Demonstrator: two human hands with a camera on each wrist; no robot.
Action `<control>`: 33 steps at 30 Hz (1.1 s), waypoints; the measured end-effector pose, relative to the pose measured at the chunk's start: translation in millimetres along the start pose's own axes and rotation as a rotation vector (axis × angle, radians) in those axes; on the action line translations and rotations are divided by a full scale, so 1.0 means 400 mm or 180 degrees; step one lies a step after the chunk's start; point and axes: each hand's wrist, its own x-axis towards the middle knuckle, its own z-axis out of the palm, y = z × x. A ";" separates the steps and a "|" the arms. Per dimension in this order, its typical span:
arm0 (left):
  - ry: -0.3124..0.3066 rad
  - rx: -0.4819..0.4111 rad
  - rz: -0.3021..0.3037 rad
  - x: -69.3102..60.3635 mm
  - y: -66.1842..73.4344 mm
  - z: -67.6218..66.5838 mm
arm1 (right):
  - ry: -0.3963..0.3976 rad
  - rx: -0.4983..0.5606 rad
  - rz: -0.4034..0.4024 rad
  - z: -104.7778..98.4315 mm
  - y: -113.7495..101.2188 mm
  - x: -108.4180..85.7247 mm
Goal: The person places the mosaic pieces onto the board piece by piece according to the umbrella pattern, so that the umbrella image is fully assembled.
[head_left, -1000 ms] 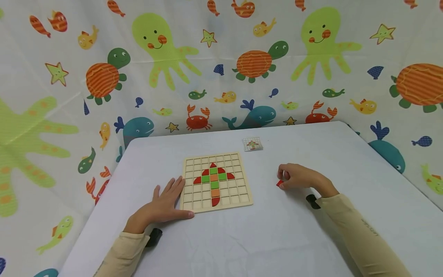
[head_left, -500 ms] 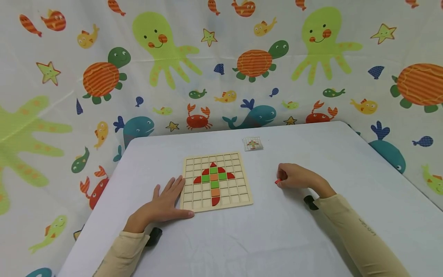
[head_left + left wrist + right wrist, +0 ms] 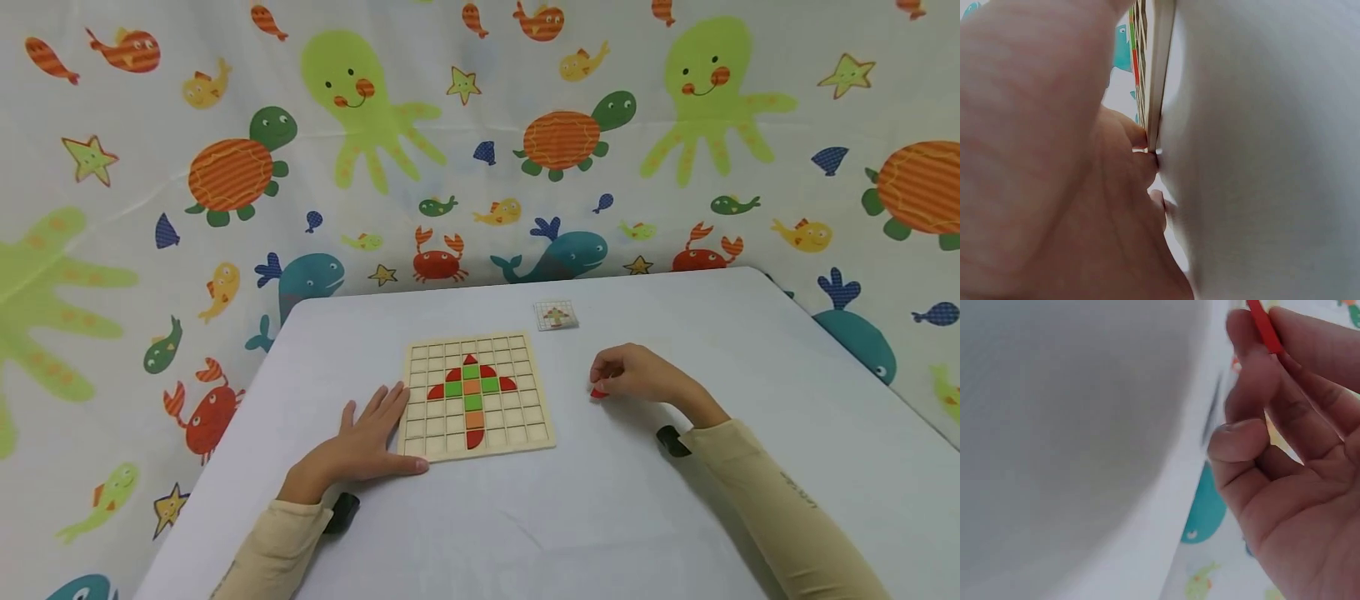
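A wooden grid board (image 3: 517, 421) lies on the white table, with red, green and orange tiles set in it in a plane-like shape. My left hand (image 3: 363, 442) rests flat at the board's left edge, fingers spread and thumb along the near corner. In the left wrist view the fingers touch the side of the board (image 3: 1159, 69). To the right of the board, my right hand (image 3: 637, 377) pinches a small red tile (image 3: 597, 393) between thumb and fingers. The right wrist view shows the red tile (image 3: 1264, 326) edge-on; its full outline is hidden.
Behind the board lies a small pattern card (image 3: 556, 315) printed with a similar figure on a grid. A curtain (image 3: 495, 75) with sea animals hangs behind the table (image 3: 525, 533). Dark wrist devices sit under both wrists.
My right hand has shifted slightly left, and the red tile has turned in its fingers. The head view has shifted a little. My left hand stays at the board.
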 end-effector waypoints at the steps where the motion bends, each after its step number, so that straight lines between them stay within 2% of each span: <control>1: -0.0006 0.0007 0.0000 0.002 0.001 0.000 | 0.0029 0.0040 -0.0005 -0.001 -0.007 0.003; 6: 0.0001 0.0019 0.0005 0.005 0.002 0.002 | 0.0113 0.0318 -0.0011 0.010 -0.057 0.027; 11: 0.0004 0.0000 0.0013 0.004 0.001 0.002 | 0.0076 0.0501 -0.0215 0.028 -0.104 0.058; 17: -0.0030 -0.0057 0.0016 -0.002 0.009 -0.002 | -0.0057 0.0496 -0.0508 0.060 -0.161 0.095; 25: -0.0015 -0.0023 0.0030 -0.002 0.006 -0.001 | -0.0289 0.0446 -0.0668 0.101 -0.243 0.137; 33: 0.0003 0.0001 0.0012 -0.001 0.001 0.000 | -0.0557 0.0293 -0.1083 0.144 -0.322 0.181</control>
